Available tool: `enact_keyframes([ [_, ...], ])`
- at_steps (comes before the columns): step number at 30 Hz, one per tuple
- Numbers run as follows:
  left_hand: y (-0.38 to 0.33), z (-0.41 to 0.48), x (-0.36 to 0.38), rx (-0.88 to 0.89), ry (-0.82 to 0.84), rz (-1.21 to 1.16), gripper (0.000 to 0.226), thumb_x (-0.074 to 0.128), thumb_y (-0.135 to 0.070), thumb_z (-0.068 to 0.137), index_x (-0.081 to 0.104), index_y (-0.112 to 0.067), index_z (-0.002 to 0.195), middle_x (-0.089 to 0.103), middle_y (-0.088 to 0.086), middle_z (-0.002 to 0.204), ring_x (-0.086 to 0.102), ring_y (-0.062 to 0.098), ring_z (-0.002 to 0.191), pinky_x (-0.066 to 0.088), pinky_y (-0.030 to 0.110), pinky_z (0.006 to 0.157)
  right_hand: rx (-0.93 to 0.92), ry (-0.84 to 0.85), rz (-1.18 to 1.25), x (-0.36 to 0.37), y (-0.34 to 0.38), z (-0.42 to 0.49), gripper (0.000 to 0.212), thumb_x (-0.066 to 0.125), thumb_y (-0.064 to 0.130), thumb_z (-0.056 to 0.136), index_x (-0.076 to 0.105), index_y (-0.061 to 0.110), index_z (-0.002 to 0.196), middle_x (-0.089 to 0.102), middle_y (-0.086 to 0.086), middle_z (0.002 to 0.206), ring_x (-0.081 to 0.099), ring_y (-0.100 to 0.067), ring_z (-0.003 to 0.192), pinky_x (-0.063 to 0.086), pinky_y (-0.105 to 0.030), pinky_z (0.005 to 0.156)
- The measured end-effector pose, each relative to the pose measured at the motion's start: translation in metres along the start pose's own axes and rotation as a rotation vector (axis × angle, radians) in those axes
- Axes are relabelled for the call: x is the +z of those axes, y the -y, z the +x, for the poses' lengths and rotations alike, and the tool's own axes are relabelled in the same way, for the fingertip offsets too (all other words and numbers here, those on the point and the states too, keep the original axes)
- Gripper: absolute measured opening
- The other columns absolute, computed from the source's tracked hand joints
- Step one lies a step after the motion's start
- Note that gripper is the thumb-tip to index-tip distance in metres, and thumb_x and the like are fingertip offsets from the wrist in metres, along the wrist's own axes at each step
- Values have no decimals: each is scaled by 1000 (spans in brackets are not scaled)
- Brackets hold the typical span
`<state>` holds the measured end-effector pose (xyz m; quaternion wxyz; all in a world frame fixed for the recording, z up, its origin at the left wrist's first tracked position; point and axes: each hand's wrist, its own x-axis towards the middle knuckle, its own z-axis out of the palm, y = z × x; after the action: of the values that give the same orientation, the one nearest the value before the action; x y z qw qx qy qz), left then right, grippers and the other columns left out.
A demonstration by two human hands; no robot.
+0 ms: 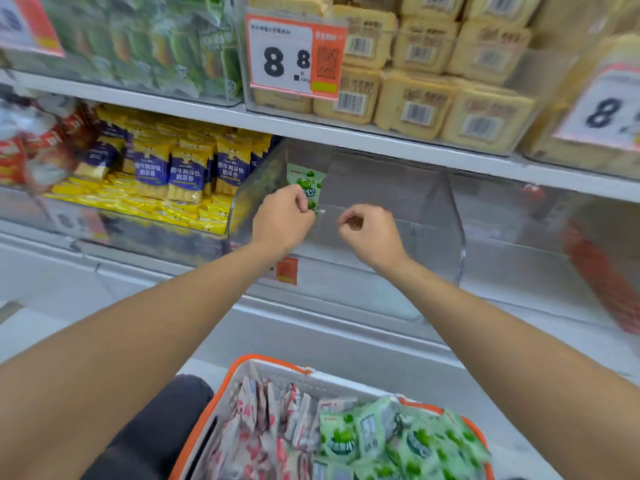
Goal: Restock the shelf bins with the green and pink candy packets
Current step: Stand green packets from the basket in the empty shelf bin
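Green candy packet [304, 183]: a pale green wrapper printed with darker green round shapes and white lettering; it is held upright inside the clear shelf bin [433, 202], near the bin's left wall.
Basket stock: green packets [398, 441] of the same print are heaped at the right of the orange-rimmed white basket [263, 367] below the arms; pink-and-white packets [270, 424] are stacked on edge at its left.
Hidden: the held packet's lower part is covered by the left hand [282, 220]; its lettering is blurred; the basket is cut off by the bottom edge.
Left hand: fingers and thumb are clamped on the packet's lower edge.
Right hand [369, 233]: curled into a loose fist just beside the left hand, apart from it; nothing is seen in it, though its palm side is turned away.
Neighbouring bin: yellow-and-blue packets [187, 171] are stocked to the left.
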<state>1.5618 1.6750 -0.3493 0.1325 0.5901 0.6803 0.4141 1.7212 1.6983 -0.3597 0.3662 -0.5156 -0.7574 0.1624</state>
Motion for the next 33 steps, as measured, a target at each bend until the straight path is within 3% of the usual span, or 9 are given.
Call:
enact_keyframes([
  [6,-9,-97,11,-74,138,-26,22,64,-13,71,47,-19,60,50,-7,57,54,23,63,43,32,60,-101,5,-105,-16,-1,-105,14,62,7,75,70,15,83,58,5,77,56,-16,67,45,-29,66],
  [9,16,-139,37,-175,359,15,28,68,-12,75,48,-20,57,52,-7,56,51,18,61,37,26,55,32,288,-155,-9,-31,-162,16,60,8,77,71,15,87,65,3,82,60,-19,76,50,-31,73],
  [12,48,-171,58,-225,574,53,24,70,-13,78,54,-19,62,59,-1,65,56,19,67,46,27,63,211,682,-291,-8,-74,-217,23,57,11,83,70,14,101,69,-3,104,63,-19,94,50,-31,84],
  [16,71,-194,77,-251,673,64,17,69,-11,82,57,-15,71,60,-2,77,56,15,74,44,26,63,310,983,-537,-15,-107,-244,34,52,12,87,63,16,119,56,-6,130,56,-24,115,48,-35,94],
  [19,73,-201,88,-237,741,55,14,69,-9,83,59,-14,74,61,0,79,58,16,76,47,27,67,416,912,-595,-19,-125,-251,39,53,26,91,55,11,127,57,-10,130,55,-27,115,48,-38,93],
  [21,73,-205,92,-230,787,48,13,69,-8,84,59,-12,76,59,-2,75,56,12,70,45,24,64,551,823,-602,-20,-137,-261,44,53,36,94,51,5,125,60,-13,121,58,-27,109,47,-34,81],
  [25,67,-211,101,-218,819,7,9,67,-7,86,61,-11,80,56,-7,75,53,7,69,42,20,61,807,622,-401,-15,-141,-270,12,66,10,84,59,7,92,61,-7,87,58,-20,77,44,-29,63],
  [29,58,-216,108,-256,862,-88,9,63,-14,92,64,-8,98,58,-3,85,56,12,77,46,24,67,908,461,-141,-24,-128,-248,31,65,-3,81,68,2,111,68,-10,88,56,-14,63,47,-25,51],
  [33,46,-217,108,-239,865,-174,44,43,-44,101,54,-11,128,57,2,117,55,19,109,42,29,89,827,342,268,-38,-93,-218,36,65,-12,78,67,8,108,64,-10,83,62,-24,73,54,-33,72],
])
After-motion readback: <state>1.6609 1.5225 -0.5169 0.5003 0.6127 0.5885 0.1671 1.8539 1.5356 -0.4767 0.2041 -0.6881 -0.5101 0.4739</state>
